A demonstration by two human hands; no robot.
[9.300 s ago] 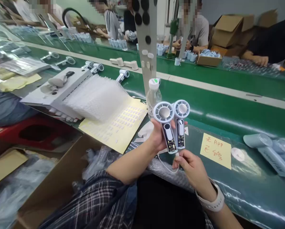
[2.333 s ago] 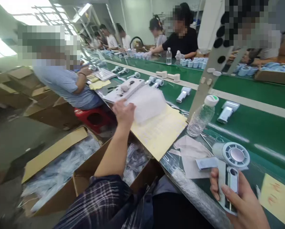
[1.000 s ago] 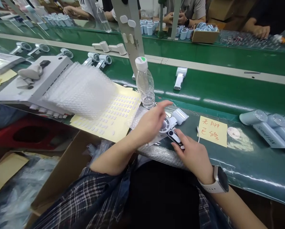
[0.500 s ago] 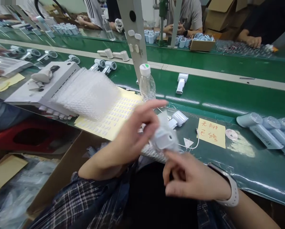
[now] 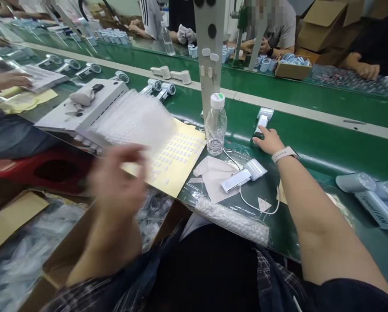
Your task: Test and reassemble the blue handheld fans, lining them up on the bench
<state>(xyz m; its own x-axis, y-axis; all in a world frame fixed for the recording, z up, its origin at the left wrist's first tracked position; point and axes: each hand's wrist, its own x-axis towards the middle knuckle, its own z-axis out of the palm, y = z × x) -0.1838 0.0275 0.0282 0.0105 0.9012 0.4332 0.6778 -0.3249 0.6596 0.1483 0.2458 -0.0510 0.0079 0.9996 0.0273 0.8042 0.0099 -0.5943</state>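
My right hand (image 5: 268, 139) reaches over the green belt, fingers apart at the handle end of a pale blue-white handheld fan (image 5: 265, 113). Its fingertips meet or nearly meet the handle. My left hand (image 5: 120, 182) is smeared by motion above the open carton at my left; whether its fingers are closed cannot be told. On the bench between my hands lies another handheld fan (image 5: 254, 168), partly over a whitish sheet (image 5: 213, 175). Left of it, a yellow sheet (image 5: 177, 167) carries rows of small white oval stickers, beside a stack of bubble bags (image 5: 138, 121).
A plastic bottle (image 5: 216, 130) stands before a metal post (image 5: 210, 65). A white cable (image 5: 259, 210) and bubble wrap (image 5: 233, 221) lie near the bench edge. More fans (image 5: 359, 184) sit at right. A carton (image 5: 66, 242) stands below left. Co-workers sit across and at left.
The clear-bagged item between my hands is no longer visible there. My right hand has stretched forward to the fan on the belt; my left has swung left and down. The view has shifted.
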